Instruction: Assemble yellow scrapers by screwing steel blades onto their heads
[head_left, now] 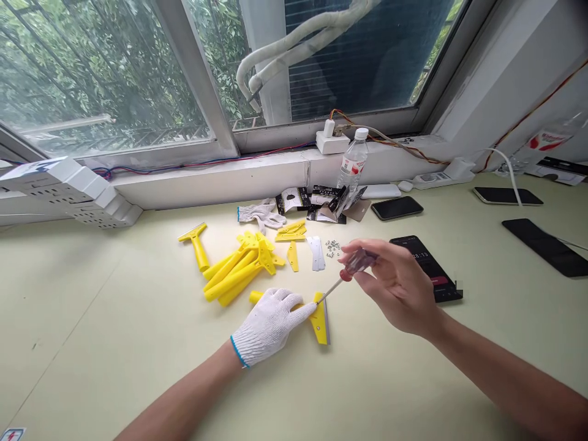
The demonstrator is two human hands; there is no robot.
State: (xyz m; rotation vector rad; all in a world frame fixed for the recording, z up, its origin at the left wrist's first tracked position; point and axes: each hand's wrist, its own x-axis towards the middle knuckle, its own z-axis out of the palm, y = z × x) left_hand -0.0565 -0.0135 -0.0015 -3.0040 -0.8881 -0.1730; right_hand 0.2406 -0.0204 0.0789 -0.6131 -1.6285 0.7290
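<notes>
Screwdriver (pixel 345 275), its handle clasped between the thumb and fingers of the person's bare right hand (pixel 399 285), slants down to the head of a yellow scraper (pixel 321 318) lying on the table (pixel 151 318). The gloved left hand (pixel 273 321) is clamped over the scraper's handle, index finger at the driver's tip. Beyond the hands lie loose screws (pixel 332 247), flat metal blades (pixel 315 253) and piled yellow handles (pixel 234 275).
</notes>
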